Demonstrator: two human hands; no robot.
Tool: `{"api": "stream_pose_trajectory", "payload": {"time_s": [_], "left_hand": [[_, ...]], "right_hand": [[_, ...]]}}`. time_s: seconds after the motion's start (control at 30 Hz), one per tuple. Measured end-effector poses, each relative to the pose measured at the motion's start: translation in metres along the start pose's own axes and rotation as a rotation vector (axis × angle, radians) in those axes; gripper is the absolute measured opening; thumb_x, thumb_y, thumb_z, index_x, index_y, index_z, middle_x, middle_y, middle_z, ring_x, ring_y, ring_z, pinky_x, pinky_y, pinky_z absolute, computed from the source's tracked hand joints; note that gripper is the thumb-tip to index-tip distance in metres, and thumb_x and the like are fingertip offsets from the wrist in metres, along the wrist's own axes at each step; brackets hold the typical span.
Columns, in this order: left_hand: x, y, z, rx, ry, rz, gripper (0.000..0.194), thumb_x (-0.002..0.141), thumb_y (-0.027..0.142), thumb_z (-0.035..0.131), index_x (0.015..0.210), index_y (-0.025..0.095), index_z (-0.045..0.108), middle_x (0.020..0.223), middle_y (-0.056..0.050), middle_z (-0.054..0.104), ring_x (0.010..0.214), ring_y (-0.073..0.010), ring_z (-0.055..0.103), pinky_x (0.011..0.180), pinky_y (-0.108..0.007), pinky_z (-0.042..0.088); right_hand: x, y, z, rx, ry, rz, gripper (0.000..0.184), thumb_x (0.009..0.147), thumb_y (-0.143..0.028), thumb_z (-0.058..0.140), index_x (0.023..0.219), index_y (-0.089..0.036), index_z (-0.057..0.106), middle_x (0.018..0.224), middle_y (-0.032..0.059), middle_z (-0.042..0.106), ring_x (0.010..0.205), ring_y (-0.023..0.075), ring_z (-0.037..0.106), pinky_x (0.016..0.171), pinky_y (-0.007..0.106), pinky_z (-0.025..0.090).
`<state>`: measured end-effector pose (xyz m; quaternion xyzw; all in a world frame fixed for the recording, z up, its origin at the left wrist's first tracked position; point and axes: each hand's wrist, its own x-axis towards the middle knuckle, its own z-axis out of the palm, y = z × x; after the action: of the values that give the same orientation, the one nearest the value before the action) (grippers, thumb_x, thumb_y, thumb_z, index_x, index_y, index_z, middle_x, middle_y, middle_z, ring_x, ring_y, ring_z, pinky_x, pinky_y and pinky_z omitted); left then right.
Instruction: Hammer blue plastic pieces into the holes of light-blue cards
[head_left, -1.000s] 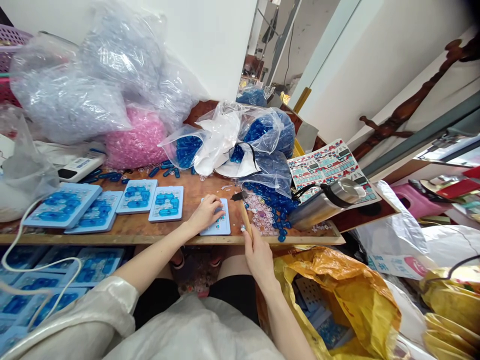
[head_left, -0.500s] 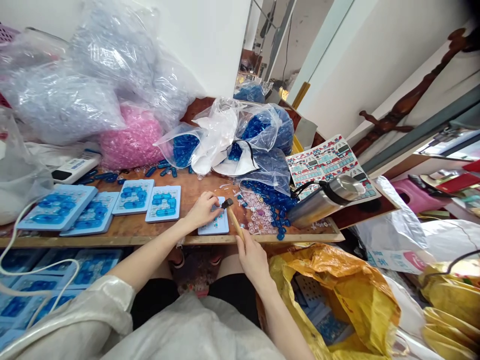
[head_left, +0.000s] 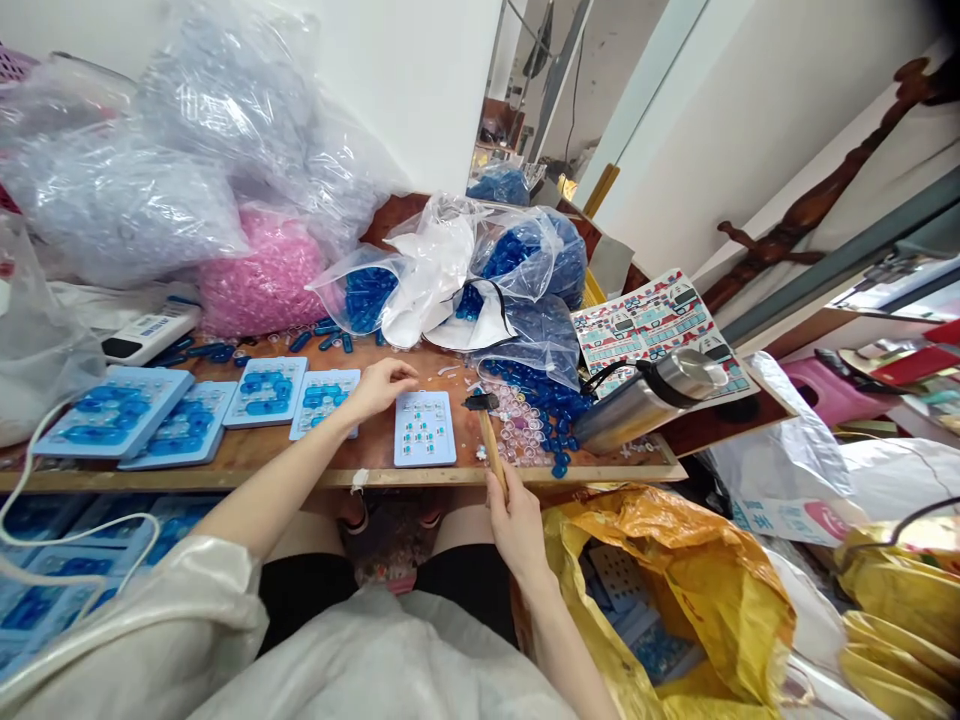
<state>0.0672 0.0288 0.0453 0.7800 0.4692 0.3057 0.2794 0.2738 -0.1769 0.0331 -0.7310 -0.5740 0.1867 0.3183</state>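
My right hand (head_left: pixel 516 515) is wrapped round the wooden handle of a small hammer (head_left: pixel 493 447). Its dark head is over the table, right of a light-blue square panel (head_left: pixel 425 455) and apart from it. Small clear and teal parts are set in that panel, which lies flat near the table's front edge. My left hand (head_left: pixel 381 388) hovers off the panel's upper left corner, its fingers loosely bent and slightly apart, with nothing visible in them. Beneath my left wrist lies another panel (head_left: pixel 306 418) with blue translucent pieces, partly hidden.
More filled panels (head_left: pixel 266 392) lie leftward. Small clear rings (head_left: pixel 520 432) and blue pieces (head_left: pixel 559 420) are scattered at right, beside a steel flask (head_left: pixel 637 405). Plastic bags (head_left: pixel 450 270) crowd the back. An open yellow sack (head_left: pixel 720 580) stands below the table's right edge.
My left hand has lifted off the panel and moved back and left, uncovering it. My right hand has drawn the hammer right, away from the panel.
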Motion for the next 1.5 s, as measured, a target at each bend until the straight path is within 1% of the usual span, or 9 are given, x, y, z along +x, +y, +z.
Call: {"api": "stream_pose_trajectory", "payload": {"time_s": [0.07,0.17,0.43,0.57,0.77,1.0,1.17,1.3,1.5], "left_hand": [[-0.023,0.012,0.004,-0.132,-0.006,0.036,0.017,0.075,0.027,0.057,0.087,0.015,0.060,0.088,-0.004,0.062,0.079,-0.0139,0.058,0.074,-0.026,0.047],[-0.046,0.023,0.013,-0.042,0.028,0.223,0.007,0.078,0.020,0.053,0.078,0.016,0.058,0.085,-0.003,0.061,0.082,-0.0131,0.056,0.078,-0.027,0.045],[-0.060,0.018,0.023,0.193,-0.075,0.405,0.017,0.087,0.022,0.041,0.089,0.017,0.058,0.095,-0.007,0.058,0.091,-0.0150,0.053,0.084,-0.029,0.044],[-0.056,0.017,0.019,0.177,-0.142,0.321,0.020,0.084,0.021,0.046,0.099,0.017,0.059,0.097,-0.008,0.057,0.090,-0.0154,0.055,0.083,-0.028,0.044],[-0.040,0.023,0.015,0.161,-0.270,0.306,0.012,0.077,0.018,0.055,0.088,0.017,0.061,0.091,-0.005,0.061,0.083,-0.0145,0.056,0.079,-0.025,0.043],[-0.039,0.026,0.016,0.148,-0.263,0.339,0.008,0.074,0.020,0.061,0.079,0.014,0.059,0.083,-0.004,0.059,0.077,-0.0129,0.054,0.071,-0.022,0.041],[-0.035,0.030,0.015,0.053,-0.275,0.182,0.023,0.065,0.020,0.070,0.075,0.013,0.051,0.071,0.001,0.058,0.067,-0.0107,0.054,0.062,-0.019,0.038],[-0.034,0.030,0.015,-0.067,-0.313,0.128,0.027,0.064,0.020,0.071,0.078,0.014,0.049,0.069,0.003,0.058,0.065,-0.0095,0.054,0.061,-0.018,0.040],[-0.032,0.030,0.012,-0.107,-0.330,0.096,0.030,0.061,0.023,0.072,0.077,0.014,0.049,0.069,0.003,0.058,0.063,-0.0088,0.053,0.060,-0.018,0.040]], "right_hand": [[0.001,-0.001,0.000,0.021,-0.004,-0.012,0.044,0.089,-0.043,0.031,0.116,-0.016,0.052,0.087,0.0077,0.064,0.073,0.0179,0.059,0.066,0.026,0.043],[0.004,-0.006,0.001,0.037,0.015,-0.057,0.044,0.089,-0.043,0.031,0.114,-0.014,0.053,0.088,0.0082,0.063,0.073,0.0170,0.058,0.068,0.026,0.043],[-0.005,-0.015,0.004,0.034,0.009,-0.090,0.044,0.088,-0.042,0.032,0.113,-0.014,0.055,0.077,0.0075,0.063,0.067,0.0171,0.058,0.063,0.025,0.044],[-0.007,-0.014,0.004,0.043,0.013,-0.090,0.043,0.088,-0.042,0.032,0.113,-0.015,0.056,0.075,0.0065,0.063,0.067,0.0169,0.059,0.063,0.025,0.044],[-0.007,-0.015,0.003,0.032,-0.032,-0.061,0.045,0.088,-0.042,0.032,0.115,-0.013,0.053,0.080,0.0081,0.064,0.069,0.0181,0.059,0.063,0.026,0.044],[-0.008,-0.022,0.001,-0.044,-0.039,-0.108,0.042,0.090,-0.038,0.030,0.119,-0.016,0.051,0.099,0.0089,0.063,0.086,0.0192,0.061,0.075,0.027,0.044],[-0.004,-0.033,-0.002,-0.287,-0.203,-0.058,0.037,0.092,-0.035,0.028,0.116,-0.020,0.051,0.091,0.0072,0.065,0.082,0.0225,0.062,0.067,0.028,0.042],[-0.002,-0.037,-0.005,-0.259,-0.129,-0.065,0.038,0.093,-0.035,0.027,0.122,-0.021,0.045,0.099,0.0074,0.064,0.088,0.0211,0.061,0.070,0.027,0.041],[-0.002,-0.039,-0.009,-0.355,-0.176,-0.042,0.038,0.093,-0.035,0.026,0.120,-0.020,0.047,0.092,0.0074,0.065,0.082,0.0204,0.062,0.065,0.025,0.039]]}}
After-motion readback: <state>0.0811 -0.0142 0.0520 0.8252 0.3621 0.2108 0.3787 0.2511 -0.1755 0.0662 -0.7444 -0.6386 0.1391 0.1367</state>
